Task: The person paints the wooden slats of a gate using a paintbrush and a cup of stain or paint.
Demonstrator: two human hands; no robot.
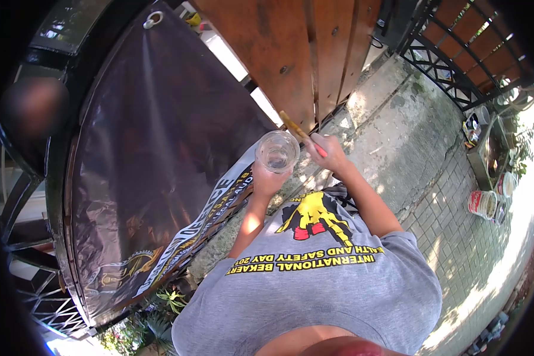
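Nearest to the camera is a grey shirt [314, 279] with yellow print, and both bare arms go out from it. The left hand [268, 180] is closed around a clear cup [277, 151] from below, so that the open mouth of the cup faces the camera. Whether there is something in the cup cannot be told.

Just right of the cup, the right hand [329, 153] pinches a brush [296, 127] by its red handle. The brush passes close behind the rim of the cup, with its far end pointing at a wooden gate [279, 53].

Left of the cup hangs a dark banner [154, 148] with white letters along its lower edge. Right of the cup there is concrete ground [409, 136]. Well apart from the cup on that side stand paint cans [482, 203], and beyond them is a black metal fence [457, 59].
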